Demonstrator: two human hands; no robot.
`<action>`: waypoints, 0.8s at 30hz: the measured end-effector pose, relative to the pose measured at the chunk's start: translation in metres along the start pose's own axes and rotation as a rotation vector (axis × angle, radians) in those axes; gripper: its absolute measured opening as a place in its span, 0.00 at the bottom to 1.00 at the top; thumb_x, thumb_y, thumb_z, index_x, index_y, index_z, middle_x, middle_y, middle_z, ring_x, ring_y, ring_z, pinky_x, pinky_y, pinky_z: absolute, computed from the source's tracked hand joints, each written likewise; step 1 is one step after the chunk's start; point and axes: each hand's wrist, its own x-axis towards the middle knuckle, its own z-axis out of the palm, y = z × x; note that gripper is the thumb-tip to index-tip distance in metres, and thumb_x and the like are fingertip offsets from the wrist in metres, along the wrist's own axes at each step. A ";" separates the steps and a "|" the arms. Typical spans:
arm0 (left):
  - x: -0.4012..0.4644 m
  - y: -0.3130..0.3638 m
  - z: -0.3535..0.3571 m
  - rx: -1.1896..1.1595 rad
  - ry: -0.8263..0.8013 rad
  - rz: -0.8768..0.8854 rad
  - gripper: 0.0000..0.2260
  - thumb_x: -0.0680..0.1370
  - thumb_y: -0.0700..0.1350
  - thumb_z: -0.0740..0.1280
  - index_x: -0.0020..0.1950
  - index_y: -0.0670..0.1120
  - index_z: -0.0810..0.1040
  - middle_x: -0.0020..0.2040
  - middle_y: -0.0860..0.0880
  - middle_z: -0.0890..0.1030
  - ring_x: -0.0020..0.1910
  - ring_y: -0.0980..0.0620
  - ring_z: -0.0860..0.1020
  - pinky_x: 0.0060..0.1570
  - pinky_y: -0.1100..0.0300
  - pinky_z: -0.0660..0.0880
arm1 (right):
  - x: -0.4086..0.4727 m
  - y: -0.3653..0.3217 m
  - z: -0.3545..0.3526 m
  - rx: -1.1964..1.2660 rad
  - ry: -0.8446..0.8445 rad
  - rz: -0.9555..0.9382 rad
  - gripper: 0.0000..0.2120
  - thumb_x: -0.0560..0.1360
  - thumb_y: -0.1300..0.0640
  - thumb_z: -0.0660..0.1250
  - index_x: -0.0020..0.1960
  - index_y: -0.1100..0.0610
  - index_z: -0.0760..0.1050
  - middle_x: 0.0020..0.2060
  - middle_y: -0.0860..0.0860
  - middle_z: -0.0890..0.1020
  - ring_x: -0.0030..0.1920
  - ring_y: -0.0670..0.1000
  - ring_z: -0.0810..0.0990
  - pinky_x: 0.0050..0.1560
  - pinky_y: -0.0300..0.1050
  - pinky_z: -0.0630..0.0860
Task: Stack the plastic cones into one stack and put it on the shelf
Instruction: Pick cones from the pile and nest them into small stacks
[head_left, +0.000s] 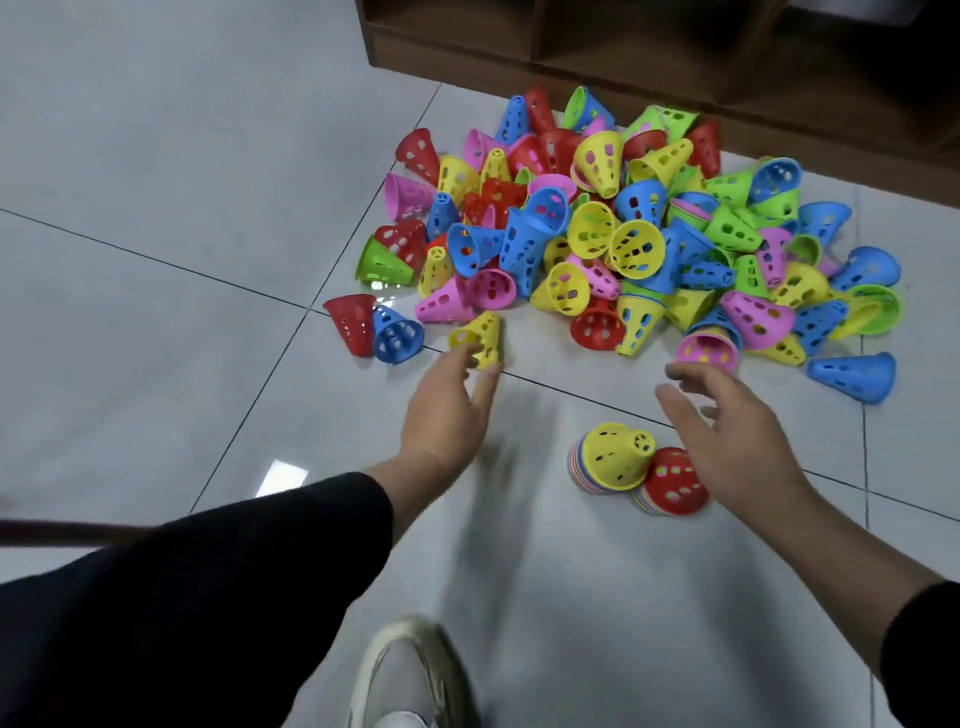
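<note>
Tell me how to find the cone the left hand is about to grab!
Start at the big cone pile and look at its near left edge. A lone yellow cone lies sideways at the left hand's fingertips, right of a red-and-blue pair.

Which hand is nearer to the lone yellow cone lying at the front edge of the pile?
Left. The left hand touches the yellow cone with its fingers; the right hand is far off to the right, above two stacks.
</note>
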 end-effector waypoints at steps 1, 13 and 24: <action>0.017 -0.012 -0.012 0.011 0.090 -0.083 0.18 0.81 0.58 0.61 0.68 0.51 0.72 0.61 0.49 0.79 0.58 0.49 0.78 0.56 0.53 0.74 | 0.013 -0.013 0.007 0.006 -0.023 -0.019 0.14 0.77 0.43 0.65 0.59 0.47 0.77 0.54 0.43 0.80 0.55 0.45 0.79 0.59 0.49 0.75; 0.100 -0.068 -0.048 0.456 0.011 -0.268 0.18 0.82 0.62 0.53 0.65 0.53 0.67 0.47 0.44 0.76 0.46 0.39 0.76 0.41 0.52 0.69 | 0.122 -0.102 0.135 -0.484 -0.744 -0.041 0.30 0.83 0.45 0.55 0.80 0.50 0.49 0.66 0.60 0.76 0.62 0.60 0.75 0.54 0.47 0.70; 0.118 -0.058 -0.019 0.226 -0.138 -0.369 0.19 0.77 0.54 0.66 0.63 0.47 0.68 0.52 0.43 0.79 0.43 0.44 0.74 0.40 0.56 0.67 | 0.135 -0.098 0.181 -0.099 -0.573 0.339 0.20 0.81 0.48 0.61 0.71 0.52 0.62 0.58 0.51 0.71 0.51 0.57 0.73 0.46 0.53 0.80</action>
